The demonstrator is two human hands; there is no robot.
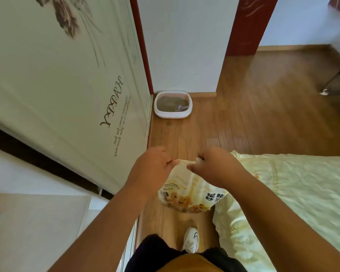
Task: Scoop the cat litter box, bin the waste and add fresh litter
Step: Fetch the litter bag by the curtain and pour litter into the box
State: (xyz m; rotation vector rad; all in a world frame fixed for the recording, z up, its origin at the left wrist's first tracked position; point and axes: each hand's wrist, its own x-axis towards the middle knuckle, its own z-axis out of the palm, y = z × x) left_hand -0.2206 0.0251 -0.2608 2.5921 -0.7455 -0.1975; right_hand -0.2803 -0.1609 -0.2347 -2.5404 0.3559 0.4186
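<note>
A yellow and white bag of cat litter (186, 195) hangs in front of me above the wooden floor. My left hand (153, 165) pinches the left side of its top edge. My right hand (214, 165) pinches the right side. The white litter box (173, 114) stands on the floor further ahead, in the corner by the wall. Grey litter fills it, and a pale scoop (182, 108) lies inside at the right.
A tall white wardrobe door (67, 85) with printed lettering runs along the left. A bed with a yellow cover (292, 183) lies at the right. A red door frame (247, 26) and a metal chair leg (330, 83) stand beyond. My white shoe (190, 239) is on the wooden floor (243, 114).
</note>
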